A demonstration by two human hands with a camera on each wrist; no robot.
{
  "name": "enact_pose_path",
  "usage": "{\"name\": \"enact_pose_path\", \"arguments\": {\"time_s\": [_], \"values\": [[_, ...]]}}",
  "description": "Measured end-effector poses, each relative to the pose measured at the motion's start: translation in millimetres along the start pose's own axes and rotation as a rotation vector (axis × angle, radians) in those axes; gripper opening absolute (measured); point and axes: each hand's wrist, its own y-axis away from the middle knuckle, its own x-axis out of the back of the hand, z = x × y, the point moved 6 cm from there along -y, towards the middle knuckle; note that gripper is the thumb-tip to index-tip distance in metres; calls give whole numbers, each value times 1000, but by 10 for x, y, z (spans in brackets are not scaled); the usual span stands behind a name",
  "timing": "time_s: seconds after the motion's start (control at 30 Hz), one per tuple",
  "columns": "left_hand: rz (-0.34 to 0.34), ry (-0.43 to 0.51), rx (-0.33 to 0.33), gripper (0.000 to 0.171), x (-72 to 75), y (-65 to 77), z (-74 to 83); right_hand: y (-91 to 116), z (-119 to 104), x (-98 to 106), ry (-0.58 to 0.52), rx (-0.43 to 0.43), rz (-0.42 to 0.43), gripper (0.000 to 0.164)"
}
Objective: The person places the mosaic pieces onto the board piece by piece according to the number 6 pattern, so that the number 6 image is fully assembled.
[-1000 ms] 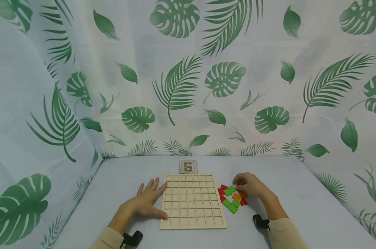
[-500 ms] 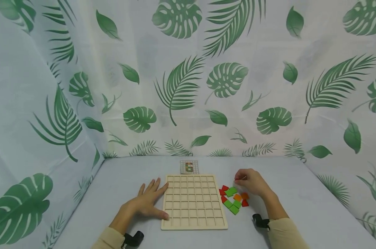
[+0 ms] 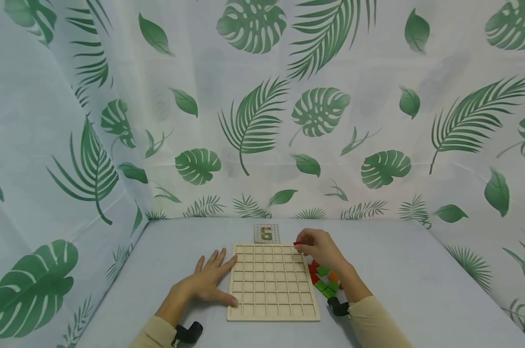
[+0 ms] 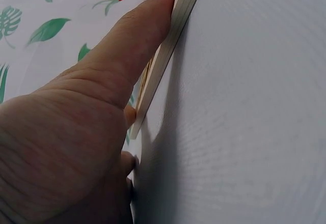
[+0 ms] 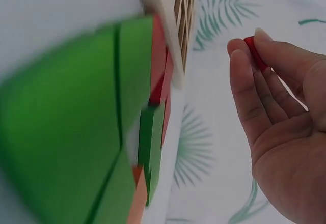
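Note:
My left hand (image 3: 203,285) lies with fingers spread along the left side of a pale wooden grid board (image 3: 273,319). Its thumb (image 4: 137,35) presses on the board's edge in the left wrist view. Over the board's far right corner, my right hand (image 3: 319,247) pinches a small red tile (image 5: 255,53) between thumb and fingertips. The board's square compartments that show hold no tiles. Right of the board lies a loose group of green tiles (image 3: 328,292), red tiles (image 3: 313,267) and an orange tile (image 3: 333,276), partly hidden by the right forearm.
A small grid card (image 3: 266,234) with a coloured figure resembling a 6 lies just beyond the board's far edge. White cloth (image 3: 262,111) printed with green leaves hangs behind and at both sides. Black cameras (image 3: 189,333) sit on the wrists.
My right hand has picked up a red tile from the group and carried it left to the board's far right corner. The left hand stays on the board; the view has shifted slightly.

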Motion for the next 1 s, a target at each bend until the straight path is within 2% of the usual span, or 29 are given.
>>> {"name": "enact_pose_path", "arguments": {"time_s": [0.07, 0.37, 0.63, 0.77, 1.0], "values": [[2, 3, 1, 125, -4, -4, 0, -29, -47, -59, -13, 19, -17, 5], [4, -1, -23, 125, -5, 8, -8, -209, -223, -317, -19, 100, -132, 23], [5, 66, -46, 130, -34, 4, -43, -330, -343, -498, -40, 82, -192, 25], [10, 38, -47, 128, -10, 20, -11, -373, -415, -569, -33, 88, -207, 23], [13, -3, -26, 124, 3, 3, 13, -467, -451, -731, 53, 75, -214, 18]]}}
